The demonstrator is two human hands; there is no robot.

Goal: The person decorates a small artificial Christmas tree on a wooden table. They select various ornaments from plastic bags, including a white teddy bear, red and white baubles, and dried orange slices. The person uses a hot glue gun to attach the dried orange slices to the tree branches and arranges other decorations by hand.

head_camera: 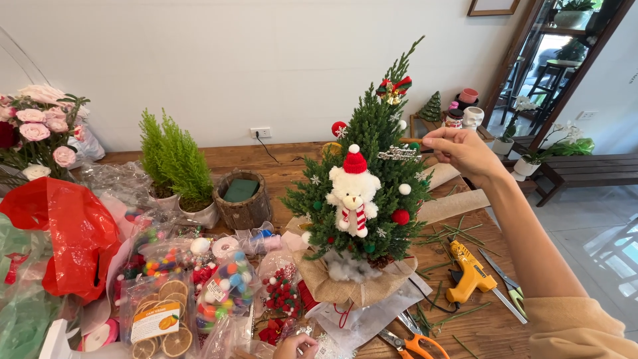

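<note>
A small green Christmas tree (372, 139) stands in a burlap-wrapped base (352, 282) on the wooden table (292, 159). A white teddy bear (353, 193) in a red hat hangs on its front, with red and white balls and a bow near the top. My right hand (462, 149) is raised at the tree's right side, its fingers pinched on a thin stick carrying a silver glitter ornament (399, 153) that touches the branches. My left hand (297, 346) rests low at the table's front edge among plastic bags of decorations; what it holds is hidden.
Yellow glue gun (470, 272), orange-handled scissors (412, 344) and a cutter lie right of the tree. Bags of pom-poms (226, 279) and dried orange slices (163, 326) lie left. Two potted conifers (176, 163), a bark pot (244, 199), pink roses (40, 126) and red plastic (66, 233) stand behind.
</note>
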